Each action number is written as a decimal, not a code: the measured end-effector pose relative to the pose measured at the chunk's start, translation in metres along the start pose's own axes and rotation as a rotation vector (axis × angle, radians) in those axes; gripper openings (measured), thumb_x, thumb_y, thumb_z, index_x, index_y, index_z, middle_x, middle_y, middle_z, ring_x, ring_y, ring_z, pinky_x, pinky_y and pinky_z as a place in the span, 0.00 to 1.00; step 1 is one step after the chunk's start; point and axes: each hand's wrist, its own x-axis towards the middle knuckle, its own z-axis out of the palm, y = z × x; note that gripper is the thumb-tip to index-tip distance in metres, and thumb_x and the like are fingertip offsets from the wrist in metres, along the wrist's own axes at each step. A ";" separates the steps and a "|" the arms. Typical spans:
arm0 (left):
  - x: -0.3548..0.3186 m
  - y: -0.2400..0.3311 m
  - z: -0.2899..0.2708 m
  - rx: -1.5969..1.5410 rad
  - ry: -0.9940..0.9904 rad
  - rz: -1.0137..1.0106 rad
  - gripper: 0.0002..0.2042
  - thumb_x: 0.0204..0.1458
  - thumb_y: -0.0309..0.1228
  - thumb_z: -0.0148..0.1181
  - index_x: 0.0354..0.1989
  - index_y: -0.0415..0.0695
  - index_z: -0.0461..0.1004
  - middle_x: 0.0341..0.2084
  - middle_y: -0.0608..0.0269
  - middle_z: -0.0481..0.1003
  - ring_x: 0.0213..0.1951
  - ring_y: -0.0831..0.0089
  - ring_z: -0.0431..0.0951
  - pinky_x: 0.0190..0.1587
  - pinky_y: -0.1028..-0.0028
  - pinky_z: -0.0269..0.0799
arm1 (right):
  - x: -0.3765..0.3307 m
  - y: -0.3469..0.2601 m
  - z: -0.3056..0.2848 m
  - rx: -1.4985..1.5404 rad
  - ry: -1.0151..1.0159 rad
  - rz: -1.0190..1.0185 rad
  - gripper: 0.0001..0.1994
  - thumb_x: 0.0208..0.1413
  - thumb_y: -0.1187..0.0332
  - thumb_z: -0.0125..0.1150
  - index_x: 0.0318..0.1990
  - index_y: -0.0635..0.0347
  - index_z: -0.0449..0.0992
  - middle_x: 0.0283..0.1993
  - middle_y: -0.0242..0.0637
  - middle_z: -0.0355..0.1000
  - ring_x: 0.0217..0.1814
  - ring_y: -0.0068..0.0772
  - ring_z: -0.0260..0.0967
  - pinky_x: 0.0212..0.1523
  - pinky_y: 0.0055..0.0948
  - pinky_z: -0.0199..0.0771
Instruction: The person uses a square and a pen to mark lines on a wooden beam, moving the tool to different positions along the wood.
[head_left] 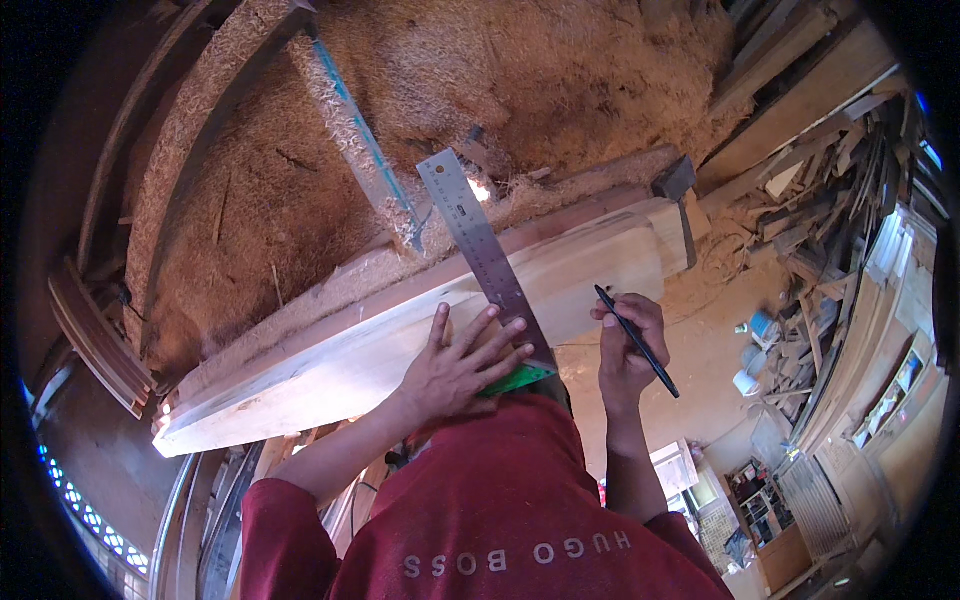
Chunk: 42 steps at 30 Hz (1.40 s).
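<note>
A try square with a long steel ruler blade (470, 225) and a green stock (525, 376) lies across a pale wooden beam (330, 375). My left hand (455, 358) lies over it, fingers spread across the beam and blade. Its thumb is by the green stock at the beam's near edge, so the hand grips the square there. To the right, my right hand (630, 345) is raised near the beam's near side. Closed around a slim black pen (640, 345), it holds the pen slanted, its upper end pointing toward the beam.
Wood shavings (500, 90) heap up beyond the beam. A shavings-covered bar with a blue-green stripe (360, 135) rises behind it, beside a curved timber (180, 170) at left. Scrap wood (800, 260) and white-and-blue buckets (765, 330) stand at right.
</note>
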 end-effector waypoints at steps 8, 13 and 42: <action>-0.001 -0.004 -0.002 -0.065 0.161 0.051 0.53 0.40 0.67 0.66 0.77 0.66 0.52 0.78 0.70 0.48 0.79 0.58 0.44 0.72 0.28 0.30 | -0.015 0.002 0.012 0.031 0.011 0.089 0.08 0.61 0.82 0.59 0.46 0.66 0.74 0.46 0.45 0.73 0.43 0.33 0.78 0.47 0.31 0.80; -0.004 -0.004 -0.007 -0.041 0.161 0.051 0.52 0.40 0.67 0.66 0.76 0.65 0.54 0.78 0.69 0.49 0.79 0.59 0.45 0.72 0.28 0.30 | -0.018 0.001 0.020 0.021 0.030 0.052 0.05 0.63 0.81 0.58 0.45 0.67 0.73 0.45 0.44 0.74 0.41 0.33 0.78 0.45 0.32 0.82; -0.051 -0.029 0.022 -0.094 0.235 0.114 0.50 0.42 0.67 0.65 0.74 0.59 0.59 0.77 0.64 0.52 0.79 0.58 0.45 0.72 0.28 0.27 | -0.064 -0.005 0.097 -0.042 -0.034 -0.008 0.08 0.55 0.79 0.68 0.42 0.66 0.80 0.45 0.47 0.79 0.48 0.40 0.79 0.50 0.34 0.80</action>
